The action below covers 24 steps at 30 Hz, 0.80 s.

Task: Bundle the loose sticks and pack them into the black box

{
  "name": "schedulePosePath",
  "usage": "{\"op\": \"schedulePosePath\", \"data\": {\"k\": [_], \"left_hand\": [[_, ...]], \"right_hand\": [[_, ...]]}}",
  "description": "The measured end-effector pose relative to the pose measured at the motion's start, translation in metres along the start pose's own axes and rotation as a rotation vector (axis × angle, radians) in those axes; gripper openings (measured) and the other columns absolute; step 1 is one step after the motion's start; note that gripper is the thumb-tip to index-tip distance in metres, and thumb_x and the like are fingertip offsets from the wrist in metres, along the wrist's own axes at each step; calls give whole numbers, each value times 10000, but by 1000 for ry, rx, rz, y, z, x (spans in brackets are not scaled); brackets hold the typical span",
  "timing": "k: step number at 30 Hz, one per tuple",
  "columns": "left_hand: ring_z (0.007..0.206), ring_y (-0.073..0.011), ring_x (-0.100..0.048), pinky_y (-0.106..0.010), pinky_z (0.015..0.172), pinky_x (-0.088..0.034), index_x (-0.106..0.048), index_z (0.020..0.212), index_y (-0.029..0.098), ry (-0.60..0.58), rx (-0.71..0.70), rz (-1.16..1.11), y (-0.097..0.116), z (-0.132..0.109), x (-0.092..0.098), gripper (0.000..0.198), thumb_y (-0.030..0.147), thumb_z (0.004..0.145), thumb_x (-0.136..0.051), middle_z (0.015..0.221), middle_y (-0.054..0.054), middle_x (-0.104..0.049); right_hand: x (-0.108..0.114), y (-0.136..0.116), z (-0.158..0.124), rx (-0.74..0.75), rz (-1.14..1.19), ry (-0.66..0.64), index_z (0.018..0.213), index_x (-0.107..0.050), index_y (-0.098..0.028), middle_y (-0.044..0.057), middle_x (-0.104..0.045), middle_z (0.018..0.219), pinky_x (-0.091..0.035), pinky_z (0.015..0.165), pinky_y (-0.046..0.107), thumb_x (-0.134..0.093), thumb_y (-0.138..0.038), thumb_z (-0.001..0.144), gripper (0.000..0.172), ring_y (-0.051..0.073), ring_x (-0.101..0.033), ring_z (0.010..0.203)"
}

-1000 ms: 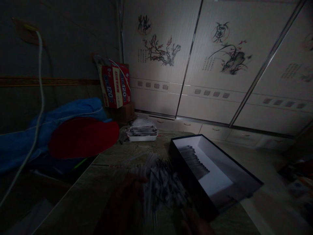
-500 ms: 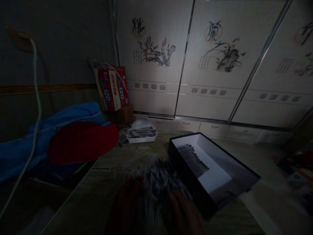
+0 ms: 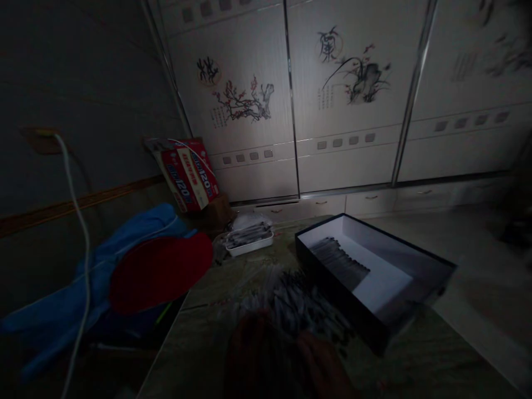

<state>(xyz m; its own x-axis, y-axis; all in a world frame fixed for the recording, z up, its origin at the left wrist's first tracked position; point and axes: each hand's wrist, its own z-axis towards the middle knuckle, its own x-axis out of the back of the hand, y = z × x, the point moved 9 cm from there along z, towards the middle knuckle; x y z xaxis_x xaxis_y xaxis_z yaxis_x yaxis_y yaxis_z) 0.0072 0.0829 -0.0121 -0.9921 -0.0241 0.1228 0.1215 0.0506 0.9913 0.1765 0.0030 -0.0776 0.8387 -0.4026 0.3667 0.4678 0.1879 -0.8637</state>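
Note:
The room is very dark. A loose pile of thin dark-and-white sticks (image 3: 297,305) lies on the table (image 3: 208,338) in front of me. My left hand (image 3: 251,357) and my right hand (image 3: 326,368) rest at the near edge of that pile, both dim and blurred, so their grip is unclear. Just right of the pile stands an open black box (image 3: 432,277) with a white inside. A neat row of the same sticks (image 3: 338,260) lies in its far left end.
A small white tray (image 3: 250,244) with more sticks sits at the table's far edge. Blue cloth (image 3: 137,227) and a red round thing (image 3: 160,271) lie to the left. A red carton (image 3: 187,174) leans on the wall; a white cable (image 3: 78,221) hangs left. Painted cabinet doors (image 3: 353,111) stand behind.
The view has tilted and swung, so everything sits further right and lower. My right hand has come into sight beside the left at the pile's near edge.

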Motion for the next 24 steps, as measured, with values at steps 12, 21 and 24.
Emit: {"op": "schedulePosePath", "data": {"k": [12,21,24], "left_hand": [[767,-189,-628,-266,731,-478,-654,827,178,-73,-18,107,-5,6,-2,275,428,783,-549,786,-15,-697],[680,-177,-598,-272,657,-470,-628,800,165,-21,-3,98,-10,8,6,319,474,766,-555,723,-4,-661],[628,-165,-588,-267,623,-475,-632,771,168,-34,18,51,-13,8,4,322,484,735,-583,690,6,-653]], "right_hand": [[0,-27,33,28,32,-162,724,-596,-180,-12,-575,647,-372,552,201,-381,-331,940,340,117,-524,607],[-4,-35,29,14,38,-208,833,-587,-183,21,-631,723,-388,574,212,-371,-286,914,253,133,-568,649],[-8,-31,29,10,10,-226,767,-564,-190,24,-609,682,-377,543,220,-270,-314,946,366,131,-538,600]]}}
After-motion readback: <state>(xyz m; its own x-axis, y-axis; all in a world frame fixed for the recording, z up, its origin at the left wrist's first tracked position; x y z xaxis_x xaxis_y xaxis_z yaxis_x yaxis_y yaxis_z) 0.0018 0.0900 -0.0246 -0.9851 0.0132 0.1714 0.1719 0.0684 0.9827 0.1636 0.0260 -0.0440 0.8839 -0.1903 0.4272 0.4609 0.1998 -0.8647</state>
